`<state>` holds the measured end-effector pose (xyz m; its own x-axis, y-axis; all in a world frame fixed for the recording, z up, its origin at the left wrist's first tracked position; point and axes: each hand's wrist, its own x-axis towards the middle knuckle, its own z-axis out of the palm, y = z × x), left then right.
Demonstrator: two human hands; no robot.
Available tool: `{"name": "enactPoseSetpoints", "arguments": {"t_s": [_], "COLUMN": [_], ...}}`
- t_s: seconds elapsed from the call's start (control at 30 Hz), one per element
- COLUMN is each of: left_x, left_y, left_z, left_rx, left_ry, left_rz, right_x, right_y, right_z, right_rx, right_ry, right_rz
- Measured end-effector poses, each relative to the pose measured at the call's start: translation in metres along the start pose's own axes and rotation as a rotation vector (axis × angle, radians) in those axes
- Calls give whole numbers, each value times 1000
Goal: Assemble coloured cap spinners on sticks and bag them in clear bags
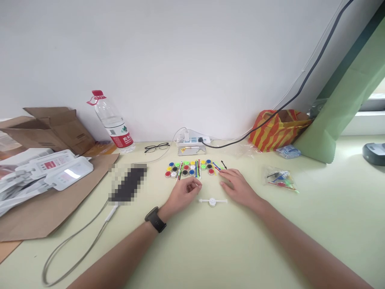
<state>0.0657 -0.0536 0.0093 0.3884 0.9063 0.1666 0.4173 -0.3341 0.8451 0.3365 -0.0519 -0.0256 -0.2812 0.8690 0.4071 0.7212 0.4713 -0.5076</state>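
My left hand (184,194) rests on the table with its fingers curled in, and nothing shows in it. To its right, between my hands, lies a white round piece (212,202) with a thin white rod across it. My right hand (238,185) reaches forward, thumb apart from the fingers, fingertips at a red arrow-tipped stick (217,169). A blue stick (215,165) and a black stick (223,164) lie close by. Beyond my hands are rows of small coloured discs (186,167), red, yellow, green, blue, black and white, with bundles of coloured sticks (197,168) between them.
A clear bag of coloured parts (281,178) lies right. Against the wall stand a power strip (192,140), a water bottle (116,124) and a striped bag (276,130). Glasses (157,147), a blurred-out dark device (129,184) with a cable, and cardboard (75,196) lie left.
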Motion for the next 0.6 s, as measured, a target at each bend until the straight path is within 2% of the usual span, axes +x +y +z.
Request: {"name": "enactPoseSetpoints", "arguments": {"t_s": [0.2, 0.6], "left_x": [0, -1], "left_y": [0, -2], "left_z": [0, 0], "left_rx": [6, 8], "left_ry": [-6, -5], "left_rz": [3, 7], "right_x": [-2, 0], "right_y": [1, -7], "right_z": [1, -2], "right_rx": [-55, -57], "right_ry": [-21, 24], "right_rz": [-22, -22]}}
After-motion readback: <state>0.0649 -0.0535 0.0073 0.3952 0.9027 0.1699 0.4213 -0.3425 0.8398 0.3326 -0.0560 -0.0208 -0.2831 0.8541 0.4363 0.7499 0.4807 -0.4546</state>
